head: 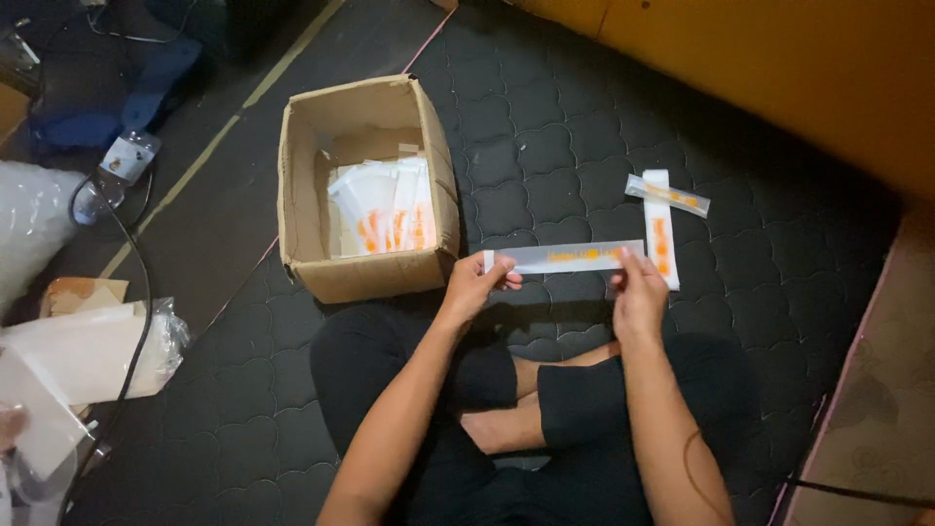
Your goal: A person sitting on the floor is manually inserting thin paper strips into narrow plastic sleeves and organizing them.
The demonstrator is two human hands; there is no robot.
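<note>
Held level at mid-frame: long, narrow translucent plastic sleeve with orange print (565, 257), pinched at its ends by left hand (474, 284) and right hand (638, 295). Best kept taut, clear of brown cardboard box (443, 175) at upper-left centre.

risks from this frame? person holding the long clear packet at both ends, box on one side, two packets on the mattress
1. The long packet is pinched only at its ends by the left hand and right hand; it could sag or slip.
2. The two finished packets lie loose and crossed on the dark mattress, so a sleeve could scatter them.
3. The cardboard box sits near the mattress edge and might tip.
</note>
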